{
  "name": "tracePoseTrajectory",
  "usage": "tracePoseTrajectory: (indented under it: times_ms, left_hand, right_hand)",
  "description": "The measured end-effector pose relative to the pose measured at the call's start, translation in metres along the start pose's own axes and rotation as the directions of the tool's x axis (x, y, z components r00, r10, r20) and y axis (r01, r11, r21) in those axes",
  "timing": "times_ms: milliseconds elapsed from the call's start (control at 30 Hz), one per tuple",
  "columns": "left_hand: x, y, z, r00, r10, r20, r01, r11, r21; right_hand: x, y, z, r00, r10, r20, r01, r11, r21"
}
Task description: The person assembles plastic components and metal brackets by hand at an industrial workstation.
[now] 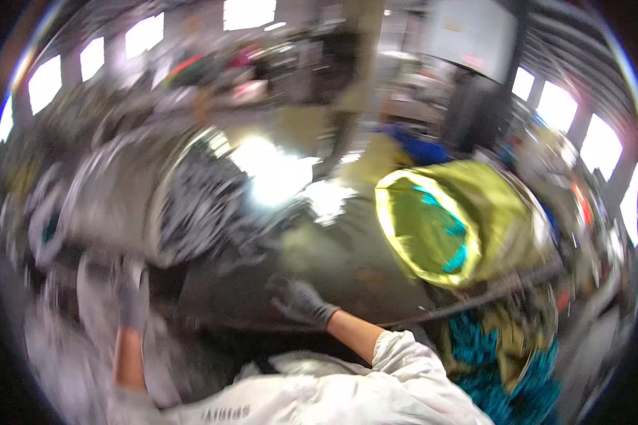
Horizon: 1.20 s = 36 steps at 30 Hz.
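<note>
My left hand (pixel 130 297), in a grey glove, hangs at the table's near left edge, just below a large pale sack (pixel 113 191) lying on its side. Motion blur hides its fingers. Thin grey strips (pixel 198 202) spill from the sack's mouth onto the dark table (pixel 333 273). My right hand (pixel 303 301), also grey-gloved, reaches over the table's near edge with its fingers stretched out to the left and nothing seen in them. Farther right, a yellow-green sack (pixel 503 212) lies with its round mouth facing left and turquoise material (pixel 446 227) inside.
Below the table's right side lies a heap of turquoise shreds (pixel 489 361) with yellow-brown cloth. A post (pixel 365 64) stands behind the table, with a white board (pixel 468 39) to its right. Bright light glares off the table's far part. Piled goods blur at both sides.
</note>
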<state>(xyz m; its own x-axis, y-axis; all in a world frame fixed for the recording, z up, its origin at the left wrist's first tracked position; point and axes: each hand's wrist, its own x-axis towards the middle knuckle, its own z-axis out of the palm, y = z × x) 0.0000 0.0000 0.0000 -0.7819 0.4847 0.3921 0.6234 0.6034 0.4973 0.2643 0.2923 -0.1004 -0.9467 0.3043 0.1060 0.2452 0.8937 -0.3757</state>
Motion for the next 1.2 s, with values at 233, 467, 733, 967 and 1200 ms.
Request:
tracePoseTrajectory:
  times_ms: [233,467,733,967,1200]
  left_hand:
    - [-0.022,0.194,0.135,0.629,0.770,0.102,-0.767,0.637,-0.078]
    - [0.007,0.325,0.252,0.379,0.864,0.332,-0.773,0.493,-0.399]
    - [0.048,0.311,0.320,0.742,0.597,0.305,-0.478,0.791,-0.382]
    - [0.105,0.323,0.371,0.771,0.532,0.350,-0.571,0.821,0.008]
    - [0.180,0.304,0.430,0.601,0.593,0.536,-0.773,0.601,0.203]
  right_hand:
    - [-0.081,0.185,-0.051,0.675,0.133,-0.726,-0.016,0.986,0.166]
    - [-0.166,0.470,-0.203,0.133,0.669,-0.731,-0.864,0.440,0.246]
    - [-0.337,0.534,-0.297,0.296,0.624,-0.723,-0.949,0.277,-0.150]
    - [-0.370,0.573,-0.286,0.205,0.709,-0.675,-0.974,0.215,-0.071]
    - [-0.391,0.598,-0.287,0.224,0.734,-0.641,-0.966,0.254,-0.047]
